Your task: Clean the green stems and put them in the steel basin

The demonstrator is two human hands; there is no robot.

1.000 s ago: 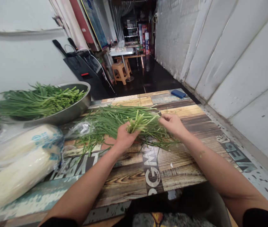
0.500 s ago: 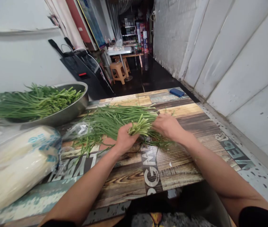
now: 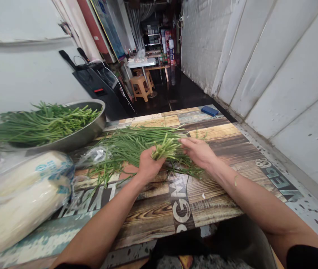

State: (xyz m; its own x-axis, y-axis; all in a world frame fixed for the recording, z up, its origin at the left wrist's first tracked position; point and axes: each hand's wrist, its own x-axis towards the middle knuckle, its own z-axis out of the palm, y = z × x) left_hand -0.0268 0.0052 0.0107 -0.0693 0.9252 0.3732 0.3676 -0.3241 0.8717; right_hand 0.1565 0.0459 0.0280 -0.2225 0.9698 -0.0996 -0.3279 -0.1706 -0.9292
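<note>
My left hand is closed around a bunch of garlic chives, its pale cut stems pointing up and to the right. Just right of those stem ends is my right hand, its fingers stretched loosely toward them and slightly apart, with nothing visible in them. Beneath and behind both hands, a loose pile of chives spreads over the wood-patterned table. A small pale green scrap clings to my right forearm.
A metal basin heaped with more chives stands at the left. In front of it lie clear plastic bags of long white food. A blue box sits at the table's far right corner. Brown stools stand beyond.
My right hand has drawn slightly right and turned, its fingers loosening from a curled shape. My left hand keeps hold of the bunch in almost the same place.
</note>
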